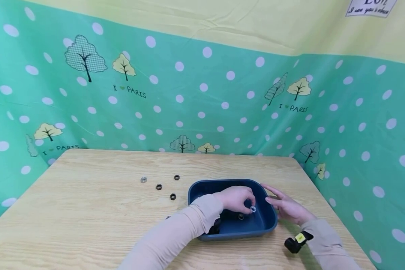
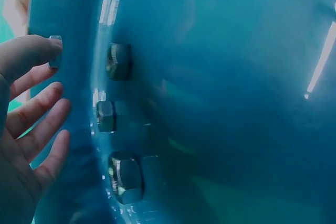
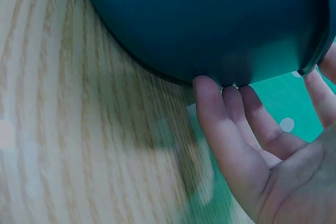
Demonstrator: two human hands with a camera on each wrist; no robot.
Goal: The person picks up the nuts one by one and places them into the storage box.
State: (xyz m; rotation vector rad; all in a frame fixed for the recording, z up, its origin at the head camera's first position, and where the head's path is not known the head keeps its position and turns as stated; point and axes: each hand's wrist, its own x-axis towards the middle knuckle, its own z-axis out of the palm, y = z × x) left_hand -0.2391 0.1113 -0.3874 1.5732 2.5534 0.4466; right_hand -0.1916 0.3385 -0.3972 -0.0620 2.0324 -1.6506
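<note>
My left hand [image 1: 235, 198] reaches down into a dark blue plastic bin [image 1: 236, 234] and pinches a small silver hex nut [image 1: 253, 209] between thumb and fingertip. In the left wrist view the same nut [image 2: 55, 52] shows at the thumb tip, the other fingers spread loosely. Three more hex nuts [image 2: 119, 62] lie in the bin in that view; the head view shows one nut [image 1: 241, 216] below the fingers. At the bin's right side my right hand [image 1: 290, 208] holds the wall, thumb at the rim and fingertips [image 3: 203, 85] against the outside.
On the wooden table [image 1: 87, 202], left of the bin, lie a silver nut [image 1: 143, 180] and three dark nuts [image 1: 159, 186]. Another small piece [image 1: 168, 217] is mostly hidden by the left sleeve. A green dotted curtain [image 1: 202, 108] hangs behind and to the right.
</note>
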